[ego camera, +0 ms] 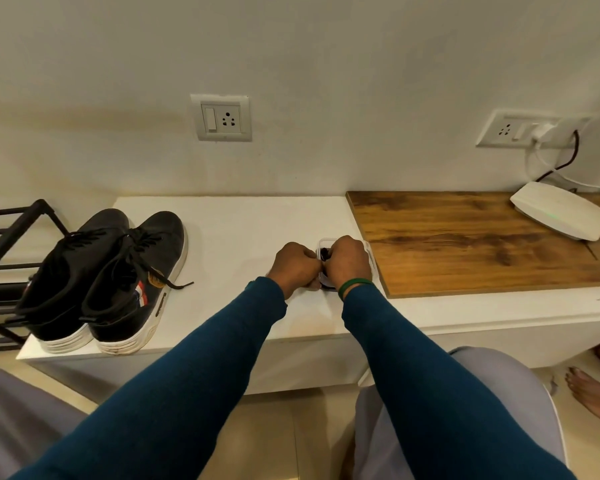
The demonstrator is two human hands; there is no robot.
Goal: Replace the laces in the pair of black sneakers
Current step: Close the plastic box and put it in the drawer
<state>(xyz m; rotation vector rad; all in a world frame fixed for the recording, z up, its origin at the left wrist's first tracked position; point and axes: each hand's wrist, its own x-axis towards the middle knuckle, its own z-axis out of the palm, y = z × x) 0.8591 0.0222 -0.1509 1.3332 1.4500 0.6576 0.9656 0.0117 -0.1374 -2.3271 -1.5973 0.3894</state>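
White bench [243,230] by a wall [326,64], sneakers [108,278] at its left end, left hand [297,268] and right hand [349,263] curled round a clear box [322,242] mid-bench, wood board [465,237] at right, sockets [221,118] above.

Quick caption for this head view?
Left hand and right hand grip a clear container on the white bench; black sneakers sit untouched.

White device [561,216] on wooden board [465,244]
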